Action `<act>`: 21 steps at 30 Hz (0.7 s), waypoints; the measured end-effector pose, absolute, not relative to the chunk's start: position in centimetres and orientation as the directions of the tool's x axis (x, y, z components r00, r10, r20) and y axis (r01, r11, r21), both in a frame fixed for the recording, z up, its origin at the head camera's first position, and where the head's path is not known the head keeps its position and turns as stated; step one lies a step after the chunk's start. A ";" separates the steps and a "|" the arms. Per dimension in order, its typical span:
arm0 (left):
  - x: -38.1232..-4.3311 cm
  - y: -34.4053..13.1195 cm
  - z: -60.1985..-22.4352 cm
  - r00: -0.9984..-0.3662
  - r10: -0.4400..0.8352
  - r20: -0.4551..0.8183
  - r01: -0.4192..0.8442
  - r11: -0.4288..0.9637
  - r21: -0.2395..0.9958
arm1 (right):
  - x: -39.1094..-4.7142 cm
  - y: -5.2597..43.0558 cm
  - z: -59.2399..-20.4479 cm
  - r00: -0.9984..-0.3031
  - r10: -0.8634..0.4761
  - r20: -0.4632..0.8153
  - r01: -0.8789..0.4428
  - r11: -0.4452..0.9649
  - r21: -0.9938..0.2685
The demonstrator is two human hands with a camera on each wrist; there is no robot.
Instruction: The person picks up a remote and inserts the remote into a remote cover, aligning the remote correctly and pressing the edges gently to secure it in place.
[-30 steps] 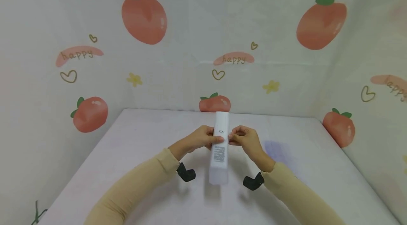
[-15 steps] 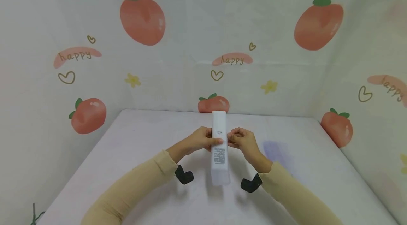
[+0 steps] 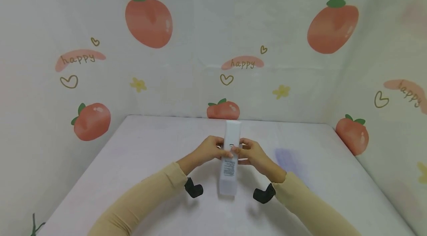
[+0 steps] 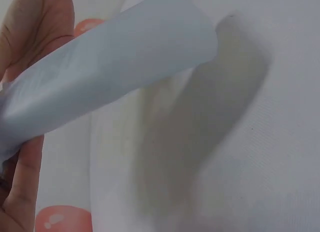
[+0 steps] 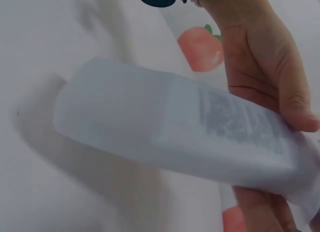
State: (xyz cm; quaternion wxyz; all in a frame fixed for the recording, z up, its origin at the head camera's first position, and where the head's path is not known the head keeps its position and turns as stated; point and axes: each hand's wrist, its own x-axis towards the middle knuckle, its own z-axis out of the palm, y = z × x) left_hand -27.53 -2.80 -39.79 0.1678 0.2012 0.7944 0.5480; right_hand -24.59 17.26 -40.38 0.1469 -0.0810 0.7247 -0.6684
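A long white package (image 3: 230, 171) with grey printed text and a frosted, translucent near end is held up off the table between both hands. My left hand (image 3: 210, 149) grips its left side, the thumb across the front face and the fingers behind. From the right, my right hand (image 3: 253, 154) holds it with the thumb on the front face, close to the left thumb, and fingers at the side and back. In the left wrist view the package (image 4: 110, 67) slants across the palm. The right wrist view shows the text block on the package (image 5: 240, 122) beside the right thumb.
A white cloth-covered table (image 3: 160, 132) lies below, with a faint purple patch (image 3: 288, 158) right of the hands. Behind stands a white curtain (image 3: 207, 36) printed with peaches. Black wrist cameras (image 3: 193, 188) hang under both sleeves.
My right hand has gone from pinching the package's right edge to wrapping round it, thumb on the front. The package has sunk slightly and its near end has swung a little left.
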 end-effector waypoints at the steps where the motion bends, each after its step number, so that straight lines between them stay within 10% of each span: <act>1: -27.5 -2.9 -39.8 -0.858 0.512 -0.047 0.138 0.317 0.938 | -24.6 17.3 -40.3 -0.942 -0.317 -0.110 0.077 0.115 -0.990; 21: -28.1 -4.4 -40.8 -0.804 0.593 0.040 0.087 0.051 0.995 | -24.8 17.6 -39.1 -0.921 -0.378 -0.096 0.037 0.162 -0.986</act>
